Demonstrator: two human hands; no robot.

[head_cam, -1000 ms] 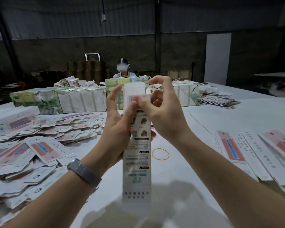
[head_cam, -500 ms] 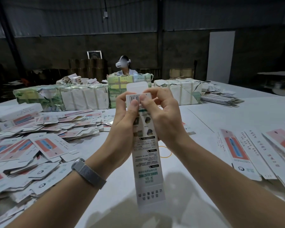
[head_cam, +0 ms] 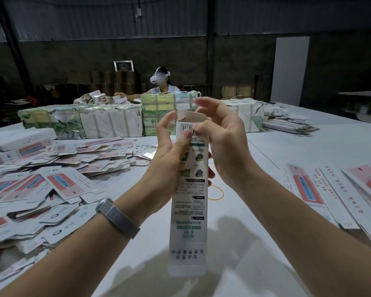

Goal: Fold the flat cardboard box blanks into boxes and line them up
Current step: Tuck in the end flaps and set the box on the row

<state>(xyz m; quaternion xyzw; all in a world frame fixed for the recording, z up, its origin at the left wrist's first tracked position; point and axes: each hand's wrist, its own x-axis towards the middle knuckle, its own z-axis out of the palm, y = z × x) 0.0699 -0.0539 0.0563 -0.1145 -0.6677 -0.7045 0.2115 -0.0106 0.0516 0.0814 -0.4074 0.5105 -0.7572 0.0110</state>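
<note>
I hold a long narrow white box (head_cam: 189, 221) upright above the table, printed side toward me, its top flap (head_cam: 191, 115) standing open. My left hand (head_cam: 169, 159) grips the box from the left, thumb pressed on the barcode near the top. My right hand (head_cam: 221, 146) holds the upper right edge, its thumb at the barcode and its other fingers raised behind the flap. A heap of flat box blanks (head_cam: 41, 185) lies on the left of the table. Folded long boxes (head_cam: 338, 189) lie side by side at the right.
Wrapped bundles (head_cam: 107, 123) form a row across the far middle of the white table (head_cam: 266, 155). A yellow rubber band (head_cam: 217, 194) lies behind the box. A stack of flat sheets (head_cam: 289, 126) sits far right. A person with a headset (head_cam: 161, 82) sits opposite.
The top flap, pressed under both thumbs half a second ago, now stands open and my right fingers have lifted. The box hangs more upright.
</note>
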